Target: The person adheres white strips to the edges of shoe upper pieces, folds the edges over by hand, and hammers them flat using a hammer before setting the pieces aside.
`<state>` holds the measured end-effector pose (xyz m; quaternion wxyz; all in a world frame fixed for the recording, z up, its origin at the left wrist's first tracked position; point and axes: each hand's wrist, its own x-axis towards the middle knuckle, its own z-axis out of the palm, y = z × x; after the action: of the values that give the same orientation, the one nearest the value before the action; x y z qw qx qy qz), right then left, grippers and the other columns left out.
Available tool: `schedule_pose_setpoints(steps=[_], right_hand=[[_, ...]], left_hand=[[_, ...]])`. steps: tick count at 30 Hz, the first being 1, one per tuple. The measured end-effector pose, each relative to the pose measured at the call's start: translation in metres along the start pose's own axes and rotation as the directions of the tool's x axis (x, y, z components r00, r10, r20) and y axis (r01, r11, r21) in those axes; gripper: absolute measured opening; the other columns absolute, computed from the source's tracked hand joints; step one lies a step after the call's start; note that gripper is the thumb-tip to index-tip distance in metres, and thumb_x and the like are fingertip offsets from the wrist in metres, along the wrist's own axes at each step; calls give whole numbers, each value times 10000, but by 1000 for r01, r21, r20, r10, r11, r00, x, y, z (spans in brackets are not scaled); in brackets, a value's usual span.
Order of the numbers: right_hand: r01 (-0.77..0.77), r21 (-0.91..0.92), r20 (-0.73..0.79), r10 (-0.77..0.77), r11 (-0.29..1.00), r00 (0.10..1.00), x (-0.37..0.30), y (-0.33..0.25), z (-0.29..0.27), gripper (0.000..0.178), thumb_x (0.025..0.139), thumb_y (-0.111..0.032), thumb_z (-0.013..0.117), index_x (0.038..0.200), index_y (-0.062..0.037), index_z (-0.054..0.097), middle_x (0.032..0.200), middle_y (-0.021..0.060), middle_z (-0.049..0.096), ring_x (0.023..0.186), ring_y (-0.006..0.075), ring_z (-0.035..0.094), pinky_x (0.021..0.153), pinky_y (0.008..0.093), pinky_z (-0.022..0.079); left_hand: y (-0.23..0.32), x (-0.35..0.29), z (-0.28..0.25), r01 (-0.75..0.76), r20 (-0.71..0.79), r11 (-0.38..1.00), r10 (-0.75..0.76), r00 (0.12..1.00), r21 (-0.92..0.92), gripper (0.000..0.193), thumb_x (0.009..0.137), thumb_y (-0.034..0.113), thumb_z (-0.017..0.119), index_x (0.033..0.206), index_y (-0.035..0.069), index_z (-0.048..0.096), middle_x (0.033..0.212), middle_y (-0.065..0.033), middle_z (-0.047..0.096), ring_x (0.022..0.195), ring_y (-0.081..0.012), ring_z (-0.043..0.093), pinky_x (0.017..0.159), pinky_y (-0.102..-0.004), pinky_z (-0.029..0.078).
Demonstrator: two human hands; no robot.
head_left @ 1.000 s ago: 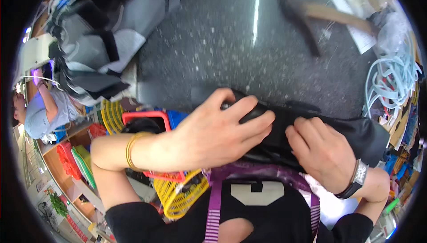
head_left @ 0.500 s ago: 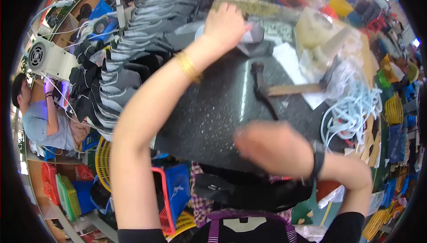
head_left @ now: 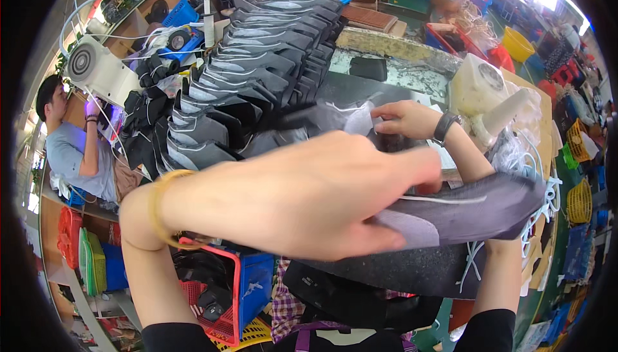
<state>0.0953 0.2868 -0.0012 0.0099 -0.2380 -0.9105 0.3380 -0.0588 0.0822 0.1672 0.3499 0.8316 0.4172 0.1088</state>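
Across the middle of the view, my left hand (head_left: 322, 194), with gold bracelets at its wrist, grips a dark grey shoe upper (head_left: 476, 210) between thumb and fingers. The upper points to the right, blurred, and passes over my right forearm. Farther away, my right hand (head_left: 412, 120), wearing a black wristband, has its fingers closed at the light grey end of another shoe upper (head_left: 357, 120). That second piece is partly blurred and lies beside a long overlapping row of dark grey shoe uppers (head_left: 257, 75) with pale edges, at the left of the worktop.
A dark worktop (head_left: 418, 271) lies beneath my arms. At its right are a cloudy plastic container (head_left: 479, 85) and pale blue cords (head_left: 550, 197). A blue crate (head_left: 257, 281) stands below left. Someone in a grey shirt (head_left: 77, 152) sits at the far left beside a cream machine (head_left: 100, 68).
My left hand has come back nearer with a shoe upper in it. My right hand has reached forward to another upper. The hammer seen earlier is now hidden.
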Motion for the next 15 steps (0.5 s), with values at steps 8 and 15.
schedule_pose_setpoints(steps=[8, 15], right_hand=[[-45, -246, -197, -4, 968, 980, -67, 10, 12, 435, 904, -254, 600, 1259, -11, 538, 1257, 212, 571, 1091, 396, 586, 932, 429, 475], [717, 71, -334, -661, 693, 672, -10, -107, 59, 977, 686, -399, 820, 1433, 3, 335, 1348, 270, 477, 1273, 393, 459, 1058, 424, 393]], left_hand=[[8, -80, -14, 53, -860, 978, -205, 467, -204, 1027, 565, 315, 796, 1422, -74, 384, 1348, -184, 519, 1224, -257, 528, 1054, -341, 385], [5, -86, -20, 8, -747, 976, -170, 643, -216, 716, 778, 293, 719, 1334, -82, 465, 1244, -125, 573, 1117, -173, 556, 984, -291, 413]])
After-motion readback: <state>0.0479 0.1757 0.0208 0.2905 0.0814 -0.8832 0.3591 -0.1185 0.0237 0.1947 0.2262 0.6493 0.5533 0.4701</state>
